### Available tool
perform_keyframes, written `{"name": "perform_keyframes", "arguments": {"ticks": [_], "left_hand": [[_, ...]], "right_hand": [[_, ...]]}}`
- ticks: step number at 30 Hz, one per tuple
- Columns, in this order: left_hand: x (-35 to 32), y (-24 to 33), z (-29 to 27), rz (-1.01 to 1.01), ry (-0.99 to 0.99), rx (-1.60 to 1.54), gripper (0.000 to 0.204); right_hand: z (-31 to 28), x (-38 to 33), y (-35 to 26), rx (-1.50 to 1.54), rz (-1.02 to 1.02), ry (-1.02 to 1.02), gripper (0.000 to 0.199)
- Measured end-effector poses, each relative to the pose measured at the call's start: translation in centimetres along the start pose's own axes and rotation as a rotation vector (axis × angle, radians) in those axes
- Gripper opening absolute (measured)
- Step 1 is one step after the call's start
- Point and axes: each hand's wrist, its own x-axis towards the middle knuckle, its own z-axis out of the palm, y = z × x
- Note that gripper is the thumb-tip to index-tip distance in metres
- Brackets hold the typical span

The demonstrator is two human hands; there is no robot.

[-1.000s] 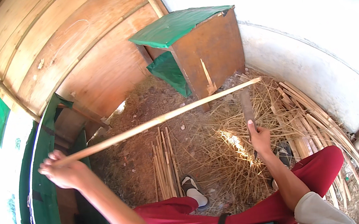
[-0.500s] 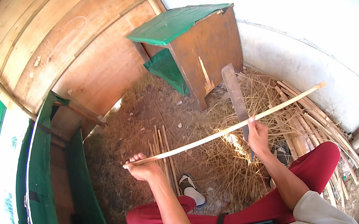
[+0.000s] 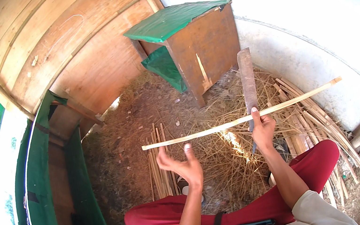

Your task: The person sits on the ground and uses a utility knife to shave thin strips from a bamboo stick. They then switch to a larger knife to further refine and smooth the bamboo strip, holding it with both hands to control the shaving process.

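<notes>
A long, pale, slightly bowed bamboo strip (image 3: 211, 130) lies crosswise in front of me. My right hand (image 3: 263, 131) is closed round a machete (image 3: 247, 77), its broad dark blade pointing away from me, and the thumb pins the strip against it. My left hand (image 3: 184, 166) is off the strip, fingers and thumb spread, just below the strip's left end. A heap of thin shavings (image 3: 225, 157) covers the ground under the strip.
Split strips (image 3: 308, 126) are piled at the right along the white wall (image 3: 301, 11). Several thinner strips (image 3: 156, 173) lie at the left near my foot. A wooden table with a green cover (image 3: 179, 19) stands ahead, and a green-covered bench (image 3: 79, 177) runs along the left.
My left hand has let go of the strip's left end and moved right and toward me. The strip and machete have shifted right, and the blade now points more directly away.
</notes>
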Motion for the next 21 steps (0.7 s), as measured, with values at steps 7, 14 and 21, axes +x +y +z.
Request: {"name": "perform_keyframes", "arguments": {"ticks": [7, 14, 21], "left_hand": [[1.8, -0.5, 0.0, 0.512, -0.346, 0.12, 0.03], [1.8, -0.5, 0.5, 0.498, -0.325, 0.012, 0.017], [1.9, -1.6, 1.0, 0.54, -0.381, 0.0, 0.018]], "right_hand": [[0.2, -0.6, -1.1, 0.031, 0.005, -0.009, 0.046], [0.0, -0.5, -1.4, 0.023, -0.006, 0.002, 0.046], [-0.1, -0.3, -1.1, 0.008, -0.001, -0.017, 0.046]]}}
